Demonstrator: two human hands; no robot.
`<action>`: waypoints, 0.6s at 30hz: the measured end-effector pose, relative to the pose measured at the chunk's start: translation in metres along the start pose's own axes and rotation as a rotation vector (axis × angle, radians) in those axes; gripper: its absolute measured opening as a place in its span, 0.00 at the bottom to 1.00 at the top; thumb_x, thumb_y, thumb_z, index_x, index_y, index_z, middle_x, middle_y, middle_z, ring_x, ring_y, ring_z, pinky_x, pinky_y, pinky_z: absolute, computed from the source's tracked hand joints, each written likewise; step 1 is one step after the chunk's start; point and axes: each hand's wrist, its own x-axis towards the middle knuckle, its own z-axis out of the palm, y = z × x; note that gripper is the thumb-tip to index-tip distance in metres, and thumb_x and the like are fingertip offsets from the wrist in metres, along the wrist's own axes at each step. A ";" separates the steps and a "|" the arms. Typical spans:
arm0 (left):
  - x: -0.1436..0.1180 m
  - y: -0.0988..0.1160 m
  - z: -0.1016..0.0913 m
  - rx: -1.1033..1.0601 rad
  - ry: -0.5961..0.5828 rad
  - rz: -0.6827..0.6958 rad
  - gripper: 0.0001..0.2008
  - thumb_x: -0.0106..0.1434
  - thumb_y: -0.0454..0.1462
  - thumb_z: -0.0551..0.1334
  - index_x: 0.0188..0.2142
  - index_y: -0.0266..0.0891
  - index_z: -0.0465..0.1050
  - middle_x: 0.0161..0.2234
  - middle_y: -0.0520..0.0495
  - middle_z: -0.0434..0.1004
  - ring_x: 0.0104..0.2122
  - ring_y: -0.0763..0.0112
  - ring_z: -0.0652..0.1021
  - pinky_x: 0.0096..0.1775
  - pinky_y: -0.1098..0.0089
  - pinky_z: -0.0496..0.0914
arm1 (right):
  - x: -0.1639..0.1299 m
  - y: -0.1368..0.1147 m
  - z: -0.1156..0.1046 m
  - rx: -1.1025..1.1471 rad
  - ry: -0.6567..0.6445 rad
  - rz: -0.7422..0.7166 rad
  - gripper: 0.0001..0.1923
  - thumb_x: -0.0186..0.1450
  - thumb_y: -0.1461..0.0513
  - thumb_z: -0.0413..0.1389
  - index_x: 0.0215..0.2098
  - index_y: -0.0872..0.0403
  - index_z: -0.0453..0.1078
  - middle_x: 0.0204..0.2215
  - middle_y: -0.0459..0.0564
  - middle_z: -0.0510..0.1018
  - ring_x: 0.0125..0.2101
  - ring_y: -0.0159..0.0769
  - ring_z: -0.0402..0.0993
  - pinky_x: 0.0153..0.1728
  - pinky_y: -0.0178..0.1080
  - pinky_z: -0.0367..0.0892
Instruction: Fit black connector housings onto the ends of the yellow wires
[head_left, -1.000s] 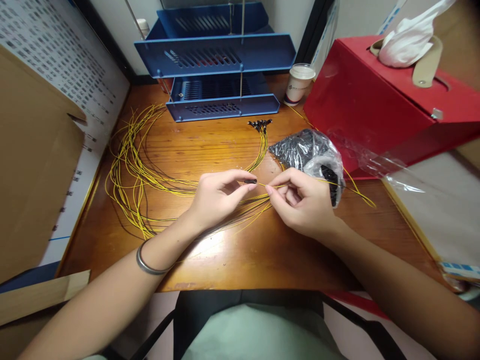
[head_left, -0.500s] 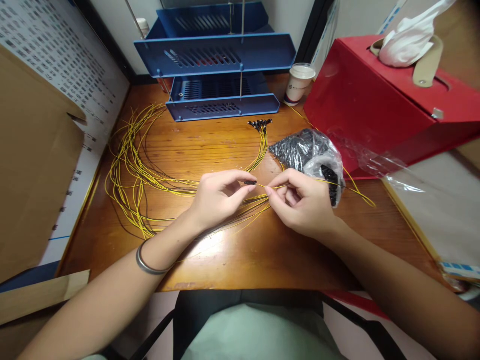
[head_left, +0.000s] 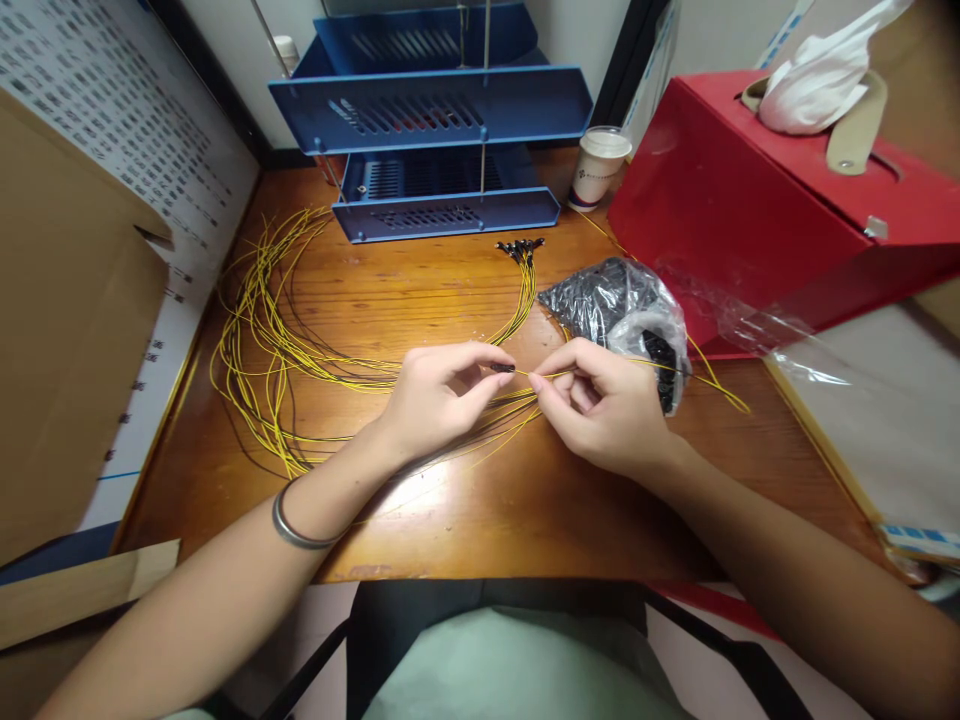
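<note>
Where hands (head_left: 525, 395) meet, bare desk (head_left: 525, 510) nearer

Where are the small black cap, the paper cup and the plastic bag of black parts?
small black cap (head_left: 502, 367), head view, its middle.
paper cup (head_left: 598, 170), head view, its side.
plastic bag (head_left: 607, 295), head view, its upper face.

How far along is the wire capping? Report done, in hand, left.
Done: a bunch of capped wires lies near the blue tray. In hand: the left hand pinches a black cap at the yellow wire that the right hand holds. Left: loose wires and a bag of caps.
</note>
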 end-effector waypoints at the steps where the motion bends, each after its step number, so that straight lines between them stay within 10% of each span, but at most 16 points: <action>1: 0.000 0.000 0.000 -0.005 0.001 -0.004 0.04 0.62 0.33 0.68 0.37 0.35 0.81 0.32 0.48 0.85 0.25 0.77 0.80 0.32 0.79 0.73 | 0.000 0.000 0.000 -0.001 -0.001 -0.001 0.04 0.63 0.67 0.58 0.31 0.54 0.68 0.15 0.36 0.62 0.14 0.21 0.51 0.17 0.30 0.49; 18: 0.000 0.000 0.001 -0.066 0.000 -0.068 0.05 0.62 0.35 0.68 0.37 0.36 0.82 0.31 0.48 0.85 0.25 0.75 0.81 0.31 0.78 0.74 | 0.001 0.001 0.000 -0.012 -0.006 0.022 0.03 0.65 0.65 0.58 0.32 0.53 0.70 0.15 0.36 0.62 0.14 0.23 0.51 0.18 0.32 0.50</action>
